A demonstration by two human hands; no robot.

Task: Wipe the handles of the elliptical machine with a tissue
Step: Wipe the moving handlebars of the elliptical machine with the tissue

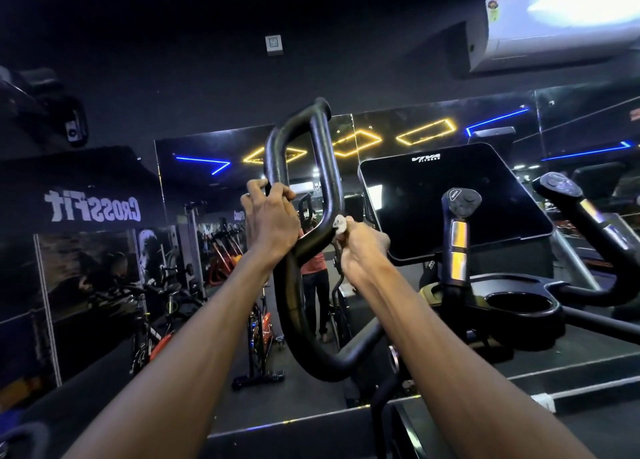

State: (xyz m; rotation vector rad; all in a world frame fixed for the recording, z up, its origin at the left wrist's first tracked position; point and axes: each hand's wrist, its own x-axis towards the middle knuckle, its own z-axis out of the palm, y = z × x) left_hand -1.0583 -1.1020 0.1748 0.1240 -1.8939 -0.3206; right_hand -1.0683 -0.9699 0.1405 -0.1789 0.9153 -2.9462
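Observation:
A black looped handle (pixel 323 153) of the elliptical machine rises in the middle of the view. My left hand (pixel 270 221) grips the left bar of the loop. My right hand (pixel 360 247) presses a small crumpled white tissue (pixel 340 224) against the lower right bar of the same loop. Only a bit of the tissue shows above my fingers. To the right stand two shorter fixed grips, one with silver sensor bands (pixel 459 240) and one further right (pixel 581 212).
The machine's dark console screen (pixel 450 195) sits right of the loop, with a cup holder (pixel 519 306) below it. A wall mirror (pixel 214 188) ahead reflects exercise bikes and a standing person. An air conditioner (pixel 554 32) hangs at the upper right.

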